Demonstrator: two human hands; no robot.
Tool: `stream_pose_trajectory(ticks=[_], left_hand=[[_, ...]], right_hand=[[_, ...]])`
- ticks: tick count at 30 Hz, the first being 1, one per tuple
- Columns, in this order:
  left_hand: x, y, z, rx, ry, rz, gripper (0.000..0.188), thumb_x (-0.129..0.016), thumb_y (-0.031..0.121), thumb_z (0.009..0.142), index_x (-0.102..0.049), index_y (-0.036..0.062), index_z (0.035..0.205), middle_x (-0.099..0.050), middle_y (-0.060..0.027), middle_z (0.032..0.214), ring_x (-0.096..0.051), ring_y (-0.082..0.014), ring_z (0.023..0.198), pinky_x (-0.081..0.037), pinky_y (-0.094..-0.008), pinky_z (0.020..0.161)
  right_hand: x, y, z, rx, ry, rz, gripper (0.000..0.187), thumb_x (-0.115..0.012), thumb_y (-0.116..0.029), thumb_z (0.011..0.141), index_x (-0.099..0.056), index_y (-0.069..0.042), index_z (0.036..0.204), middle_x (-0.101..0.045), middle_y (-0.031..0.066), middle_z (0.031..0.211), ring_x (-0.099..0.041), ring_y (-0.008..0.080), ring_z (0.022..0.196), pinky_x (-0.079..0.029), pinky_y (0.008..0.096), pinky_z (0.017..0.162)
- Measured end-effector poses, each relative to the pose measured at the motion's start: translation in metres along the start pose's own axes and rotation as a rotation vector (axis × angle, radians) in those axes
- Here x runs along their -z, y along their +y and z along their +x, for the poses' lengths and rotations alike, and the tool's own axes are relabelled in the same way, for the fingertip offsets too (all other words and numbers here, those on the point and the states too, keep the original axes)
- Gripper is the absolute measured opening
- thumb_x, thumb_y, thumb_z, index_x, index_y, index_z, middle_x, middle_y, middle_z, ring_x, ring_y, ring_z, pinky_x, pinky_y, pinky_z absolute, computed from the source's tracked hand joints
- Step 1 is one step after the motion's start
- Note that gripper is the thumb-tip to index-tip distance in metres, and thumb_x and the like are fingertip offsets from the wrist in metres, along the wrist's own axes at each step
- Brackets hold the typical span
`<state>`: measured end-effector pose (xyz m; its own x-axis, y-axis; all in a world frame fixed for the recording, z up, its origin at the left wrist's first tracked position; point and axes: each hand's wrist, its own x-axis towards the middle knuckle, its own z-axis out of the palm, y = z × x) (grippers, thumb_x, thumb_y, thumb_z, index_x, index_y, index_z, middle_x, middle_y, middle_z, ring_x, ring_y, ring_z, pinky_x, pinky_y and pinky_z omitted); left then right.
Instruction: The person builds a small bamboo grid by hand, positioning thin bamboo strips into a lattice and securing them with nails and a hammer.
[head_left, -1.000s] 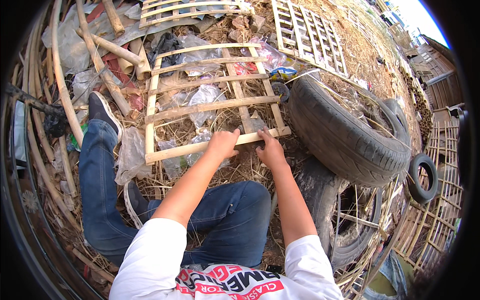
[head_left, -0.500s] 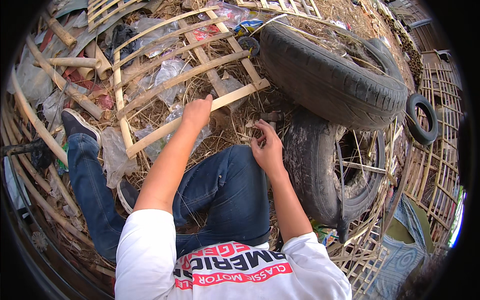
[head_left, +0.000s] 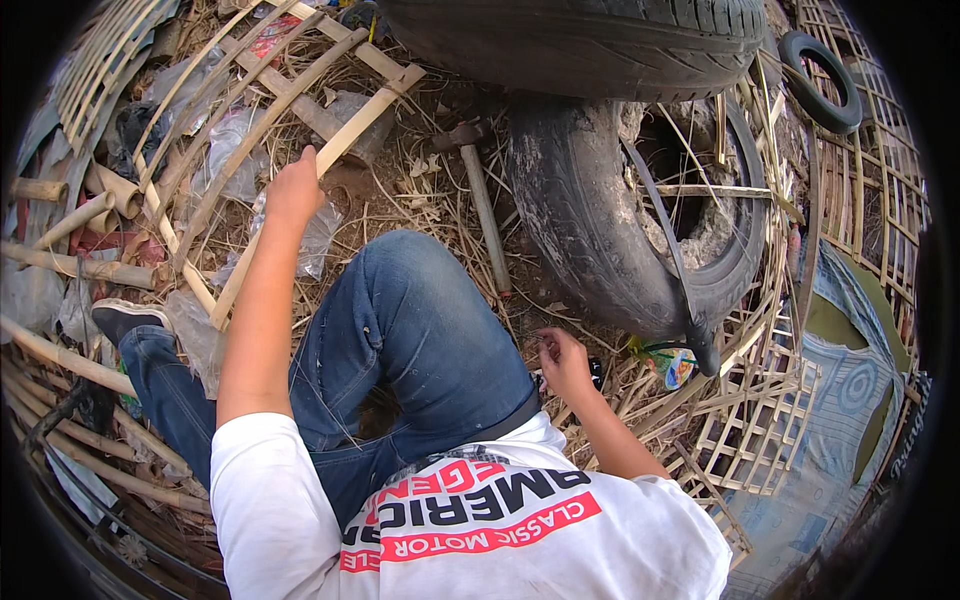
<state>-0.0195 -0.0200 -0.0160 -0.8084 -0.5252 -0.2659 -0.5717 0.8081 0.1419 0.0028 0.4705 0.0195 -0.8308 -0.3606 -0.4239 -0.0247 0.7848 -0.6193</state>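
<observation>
My left hand is closed around the near slat of a bamboo lattice frame, which lies tilted over the littered ground. The fingers of my right hand are drawn together in a pinch beside my right hip. Whatever they hold, if anything, is too small to make out. Close by that hand lies a small dark object, partly hidden by it. A hammer with a long handle rests on the straw between my bent knee and a worn tyre.
Another large tyre sits at the top, above the worn one. A smaller tyre leans at the far right near bamboo lattice panels. Bamboo poles and plastic scraps crowd the left. Blue patterned cloth lies lower right.
My right hand has moved from beside my knee, near the hammer's head, back to my right hip. My view has shifted rightward and nearer; the left hand still grips the frame.
</observation>
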Motion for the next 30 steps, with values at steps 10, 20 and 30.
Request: stream_pose_trajectory(ticks=[10, 20, 30], left_hand=[[0.001, -0.001, 0.001, -0.034, 0.041, 0.035, 0.041, -0.066, 0.002, 0.077, -0.048, 0.0027, 0.114, -0.068, -0.0251, 0.092, -0.066, -0.0419, 0.091, -0.053, -0.0511, 0.078], [-0.001, -0.001, 0.002, -0.025, 0.039, 0.035, 0.038, -0.066, 0.003, 0.077, -0.048, 0.003, 0.111, -0.068, -0.025, 0.09, -0.066, -0.043, 0.09, -0.053, -0.0523, 0.078], [0.004, -0.001, 0.0, 0.004, 0.022, 0.017, 0.041, -0.071, 0.006, 0.076, -0.048, 0.0042, 0.111, -0.069, -0.0218, 0.091, -0.067, -0.0402, 0.09, -0.055, -0.0498, 0.078]], right_hand=[[-0.015, 0.035, 0.028, 0.126, 0.115, -0.238, 0.026, -0.065, -0.008, 0.084, -0.065, -0.004, 0.11, -0.065, 0.0147, 0.097, -0.064, 0.0332, 0.078, -0.052, 0.04, 0.069], [-0.024, 0.026, 0.052, 0.173, 0.103, -0.384, 0.02, -0.067, -0.015, 0.084, -0.067, -0.01, 0.103, -0.064, 0.0107, 0.101, -0.065, 0.0344, 0.087, -0.052, 0.0446, 0.072], [-0.032, 0.037, 0.064, 0.286, 0.082, -0.396, 0.021, -0.065, -0.012, 0.082, -0.065, -0.007, 0.103, -0.067, 0.0159, 0.091, -0.065, 0.0369, 0.087, -0.052, 0.0454, 0.073]])
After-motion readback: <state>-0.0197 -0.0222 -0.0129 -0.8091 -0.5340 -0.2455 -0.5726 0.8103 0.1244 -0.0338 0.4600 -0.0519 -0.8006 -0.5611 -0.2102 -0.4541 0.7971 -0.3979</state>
